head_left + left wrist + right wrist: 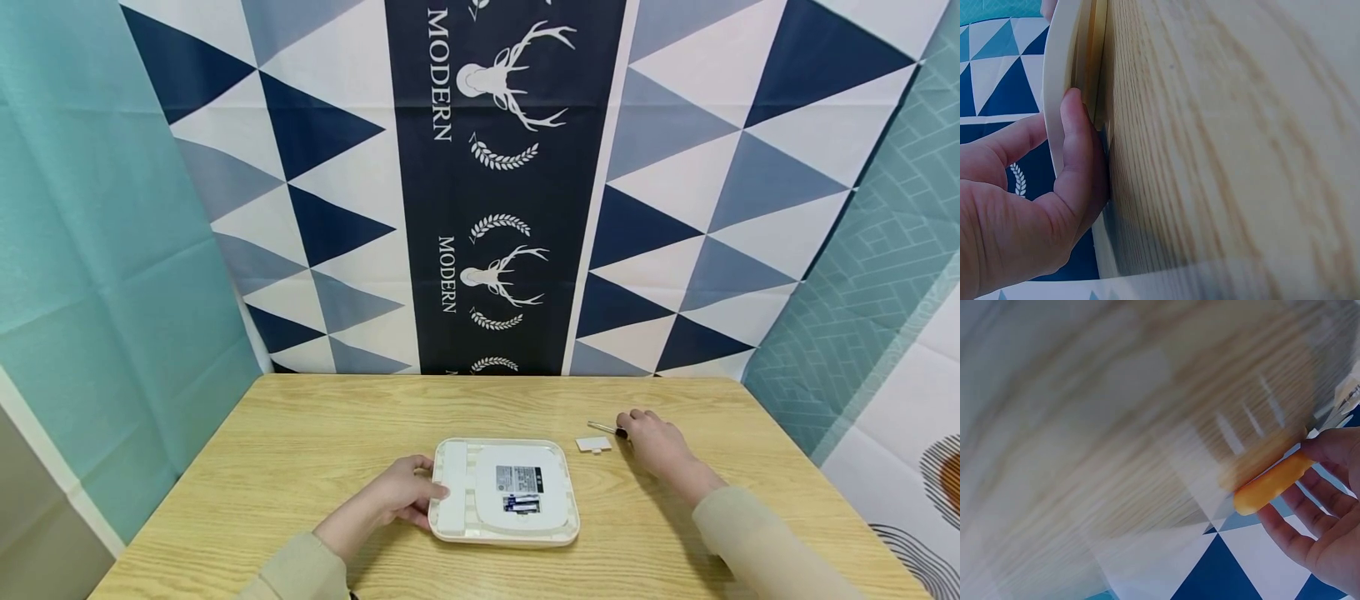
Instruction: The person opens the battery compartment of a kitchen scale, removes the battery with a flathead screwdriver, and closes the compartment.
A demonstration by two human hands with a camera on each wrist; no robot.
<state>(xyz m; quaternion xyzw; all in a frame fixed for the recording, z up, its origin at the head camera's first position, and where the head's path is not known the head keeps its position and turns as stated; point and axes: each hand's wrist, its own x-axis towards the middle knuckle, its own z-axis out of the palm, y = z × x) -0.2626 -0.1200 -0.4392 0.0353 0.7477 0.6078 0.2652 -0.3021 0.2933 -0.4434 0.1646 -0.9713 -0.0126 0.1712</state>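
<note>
A flat white device (461, 467) with rounded corners lies underside up. Two batteries (521, 503) sit in its uncovered compartment, below a printed label (517, 478). My left hand (408, 493) grips the device's left edge, thumb over the top. From the left wrist, fingers of the left hand (1029, 212) show on both sides of the rim (1055, 94). My right hand (656, 442) holds a screwdriver (602, 428), its thin shaft pointing left. Its orange handle (1272, 484) lies between thumb and fingers of the right hand (1335, 519). A small white battery cover (593, 444) lies just left of that hand.
The wooden table (315, 417) reaches back to a patterned cloth wall (502, 192). Teal curtains (112, 250) hang at the left, with a teal and white cloth (847, 350) on the right.
</note>
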